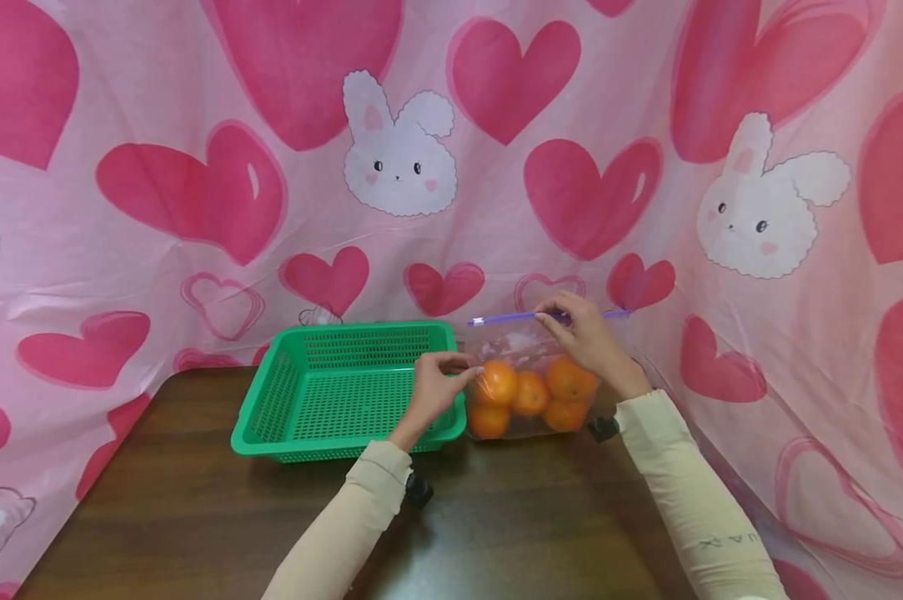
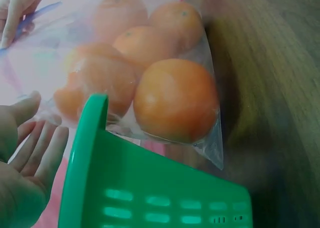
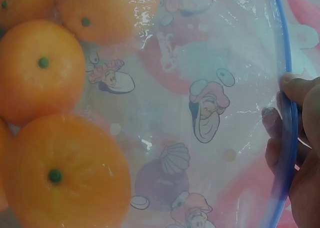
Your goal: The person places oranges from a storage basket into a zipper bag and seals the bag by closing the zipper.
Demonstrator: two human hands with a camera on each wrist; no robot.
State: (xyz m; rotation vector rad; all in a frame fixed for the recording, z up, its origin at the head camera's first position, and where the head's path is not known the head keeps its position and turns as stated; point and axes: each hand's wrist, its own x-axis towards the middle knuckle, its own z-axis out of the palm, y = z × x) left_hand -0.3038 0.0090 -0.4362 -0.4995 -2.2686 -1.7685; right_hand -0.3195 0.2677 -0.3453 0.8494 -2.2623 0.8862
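Note:
A clear zip bag (image 1: 511, 343) printed with small cartoon figures stands on the table, with several oranges (image 1: 529, 393) in its lower part. Along its top runs a blue-purple zip strip (image 3: 287, 62) with a slider at the left end. My right hand (image 1: 582, 333) pinches this strip right of its middle, thumb on one side and fingers on the other. At the bag's left side is my left hand (image 1: 438, 385), over the basket's right rim. In the left wrist view its thumb and fingers (image 2: 42, 150) are extended and apart, close to the plastic.
A green plastic basket (image 1: 252, 417) with slotted walls stands directly left of the bag; no contents show inside it. Both rest on a dark wooden table (image 1: 496, 517). A pink cloth (image 1: 489, 233) with hearts and rabbits hangs behind and at the sides.

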